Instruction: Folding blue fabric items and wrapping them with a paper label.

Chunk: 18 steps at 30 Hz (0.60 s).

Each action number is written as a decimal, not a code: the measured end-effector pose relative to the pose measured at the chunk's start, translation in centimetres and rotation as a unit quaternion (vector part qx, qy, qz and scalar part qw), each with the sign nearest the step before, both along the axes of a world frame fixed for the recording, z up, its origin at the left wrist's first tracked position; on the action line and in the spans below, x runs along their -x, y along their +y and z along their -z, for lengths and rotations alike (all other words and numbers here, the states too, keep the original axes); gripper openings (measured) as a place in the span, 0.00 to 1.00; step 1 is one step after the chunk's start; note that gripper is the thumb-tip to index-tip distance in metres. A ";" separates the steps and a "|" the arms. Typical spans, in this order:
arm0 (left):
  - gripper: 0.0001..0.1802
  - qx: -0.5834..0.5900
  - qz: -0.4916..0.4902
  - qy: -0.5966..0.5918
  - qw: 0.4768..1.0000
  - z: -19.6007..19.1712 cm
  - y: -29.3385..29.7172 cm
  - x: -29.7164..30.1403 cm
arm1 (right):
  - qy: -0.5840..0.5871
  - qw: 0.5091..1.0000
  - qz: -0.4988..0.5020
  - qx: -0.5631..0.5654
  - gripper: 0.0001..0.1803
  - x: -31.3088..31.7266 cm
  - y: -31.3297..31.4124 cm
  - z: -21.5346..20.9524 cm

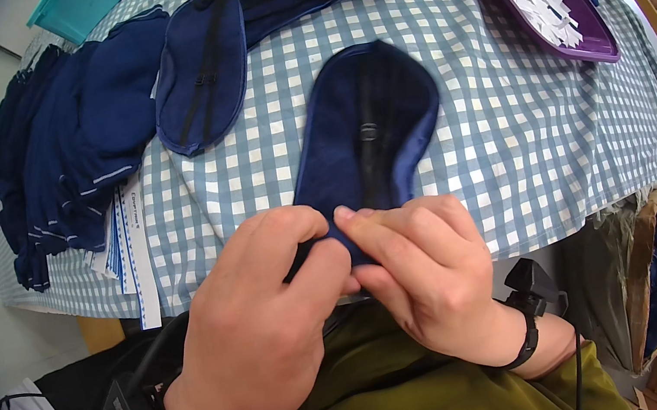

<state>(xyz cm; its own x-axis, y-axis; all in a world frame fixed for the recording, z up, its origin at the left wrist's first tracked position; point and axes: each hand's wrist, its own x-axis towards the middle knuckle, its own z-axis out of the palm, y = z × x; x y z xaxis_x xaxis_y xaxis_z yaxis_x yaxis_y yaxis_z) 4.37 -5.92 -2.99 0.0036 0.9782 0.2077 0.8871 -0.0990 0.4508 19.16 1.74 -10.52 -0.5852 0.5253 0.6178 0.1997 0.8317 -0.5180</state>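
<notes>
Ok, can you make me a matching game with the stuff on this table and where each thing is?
Things:
1. Navy sleep mask with a black strap
2. Purple tray
3. Teal bin
4. Pile of navy masks

Places or states:
A. At the table's far left corner
B. Pinched at its near end by the left hand and right hand
C. Draped over the table's left edge
D. On the right side of the checked tablecloth, holding small white paper slips

Pairs: 1-B, 2-D, 3-A, 4-C
</notes>
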 end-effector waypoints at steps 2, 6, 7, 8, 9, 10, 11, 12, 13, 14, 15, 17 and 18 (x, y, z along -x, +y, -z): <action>0.14 0.004 -0.002 -0.027 1.000 0.5 0.3 0.0 | -0.026 0.999 -0.015 0.021 0.27 -0.5 0.0 -0.4; 0.15 -0.032 0.008 -0.052 0.998 1.2 0.4 0.3 | -0.084 0.994 -0.040 0.050 0.31 -0.9 -0.2 -1.8; 0.15 -0.034 0.004 -0.054 0.998 1.4 0.4 0.5 | -0.092 0.994 -0.030 0.040 0.33 -0.8 -0.2 -1.9; 0.15 -0.033 0.013 -0.060 0.998 1.5 0.4 0.6 | -0.094 0.994 -0.034 0.038 0.33 -0.9 -0.3 -2.2; 0.15 -0.033 0.020 -0.067 0.997 1.6 0.4 0.7 | -0.130 0.990 -0.026 0.051 0.33 -1.2 -0.3 -2.5; 0.15 -0.035 0.016 -0.068 0.997 1.6 0.3 0.7 | -0.165 0.984 -0.017 0.064 0.34 -1.4 -0.3 -2.6; 0.15 -0.032 0.014 -0.059 0.998 1.6 0.2 0.7 | -0.122 0.989 -0.021 0.086 0.36 -1.5 -0.4 -1.8; 0.15 -0.030 0.015 -0.052 0.998 1.6 0.2 0.6 | -0.124 0.989 -0.020 0.083 0.36 -1.6 -0.5 -1.5; 0.15 -0.033 0.016 -0.054 0.998 1.5 0.1 0.6 | -0.082 0.992 -0.003 0.096 0.36 -1.5 -0.7 -1.3; 0.15 -0.026 0.014 -0.052 0.998 1.4 0.1 0.5 | -0.039 0.993 0.016 0.109 0.37 -1.6 -0.8 -1.2; 0.15 -0.017 0.018 -0.053 0.998 1.4 0.1 0.3 | -0.037 0.993 0.000 0.112 0.41 -2.1 -0.4 -1.2; 0.15 -0.018 0.016 -0.051 0.998 1.3 0.2 0.2 | -0.009 0.981 -0.028 0.192 0.42 -2.7 -0.1 -1.4; 0.15 -0.018 0.008 -0.045 0.999 1.3 0.2 0.3 | 0.024 0.960 -0.063 0.271 0.44 -3.1 0.0 -1.4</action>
